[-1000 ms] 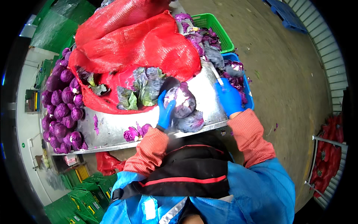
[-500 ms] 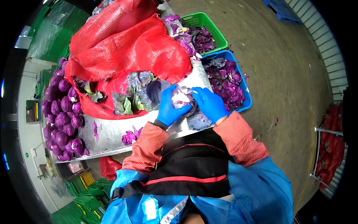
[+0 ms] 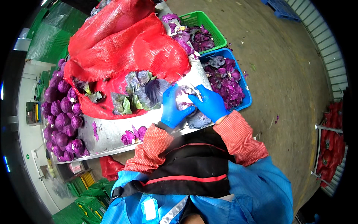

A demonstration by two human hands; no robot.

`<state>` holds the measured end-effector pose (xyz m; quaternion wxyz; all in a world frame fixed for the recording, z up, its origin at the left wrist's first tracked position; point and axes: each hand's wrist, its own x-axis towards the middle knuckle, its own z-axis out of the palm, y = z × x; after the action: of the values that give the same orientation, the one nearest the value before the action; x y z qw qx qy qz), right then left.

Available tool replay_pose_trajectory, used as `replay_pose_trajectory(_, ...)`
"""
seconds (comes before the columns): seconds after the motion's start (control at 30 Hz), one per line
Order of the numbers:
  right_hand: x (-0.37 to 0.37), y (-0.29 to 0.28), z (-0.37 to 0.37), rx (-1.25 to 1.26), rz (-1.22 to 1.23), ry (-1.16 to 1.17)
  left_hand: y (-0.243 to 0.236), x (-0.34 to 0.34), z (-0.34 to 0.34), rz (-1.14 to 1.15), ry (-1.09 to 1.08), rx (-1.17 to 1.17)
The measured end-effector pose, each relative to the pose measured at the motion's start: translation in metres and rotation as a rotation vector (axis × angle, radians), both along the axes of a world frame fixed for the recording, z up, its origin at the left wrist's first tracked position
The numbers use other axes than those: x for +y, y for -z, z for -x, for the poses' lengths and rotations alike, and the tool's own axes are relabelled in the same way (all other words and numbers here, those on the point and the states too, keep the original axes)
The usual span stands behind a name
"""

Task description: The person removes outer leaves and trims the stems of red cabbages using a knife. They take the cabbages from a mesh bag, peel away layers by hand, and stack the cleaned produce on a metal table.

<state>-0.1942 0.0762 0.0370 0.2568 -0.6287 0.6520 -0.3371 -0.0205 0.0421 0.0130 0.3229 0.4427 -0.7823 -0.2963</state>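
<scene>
A purple cabbage head with a pale cut face is held low over the metal table, my blue-gloved left hand wrapped around its left side. My gloved right hand grips a knife against the cabbage's upper right, its thin blade partly visible. Loose outer leaves lie beneath, and more grey-green leaves rest on red mesh sacking to the left.
Stacked purple cabbages line the table's left. A blue basket and a green basket of trimmings stand at the right. Green crates are lower left, red sacks on a rack far right, a blue pallet behind.
My right hand with the knife has come leftward from over the blue basket onto the cabbage. My left hand has shifted slightly right with the cabbage, and the view has shifted a little.
</scene>
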Motion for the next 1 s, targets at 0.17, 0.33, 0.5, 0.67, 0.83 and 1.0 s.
replay_pose_trajectory(0.17,-0.028,0.001,-0.003,0.232,-0.106,-0.133,0.003,0.002,-0.007,0.013,0.019,0.023)
replay_pose_trajectory(0.33,-0.056,0.088,0.049,0.163,-0.226,0.124,0.002,0.014,-0.002,0.01,0.024,0.095)
replay_pose_trajectory(0.5,-0.05,0.084,0.029,0.095,-0.287,0.312,0.004,0.03,-0.01,-0.271,-0.261,0.382)
replay_pose_trajectory(0.67,-0.019,0.015,0.002,0.074,-0.289,0.007,0.0,0.04,-0.029,-0.819,-0.525,0.574)
replay_pose_trajectory(0.83,-0.011,0.018,0.011,-0.194,-0.224,-0.192,-0.021,0.028,-0.042,-0.252,-0.145,-0.074)
replay_pose_trajectory(1.0,-0.022,0.025,0.006,-0.015,0.002,-0.162,-0.009,-0.023,-0.011,-0.031,0.196,-0.057)
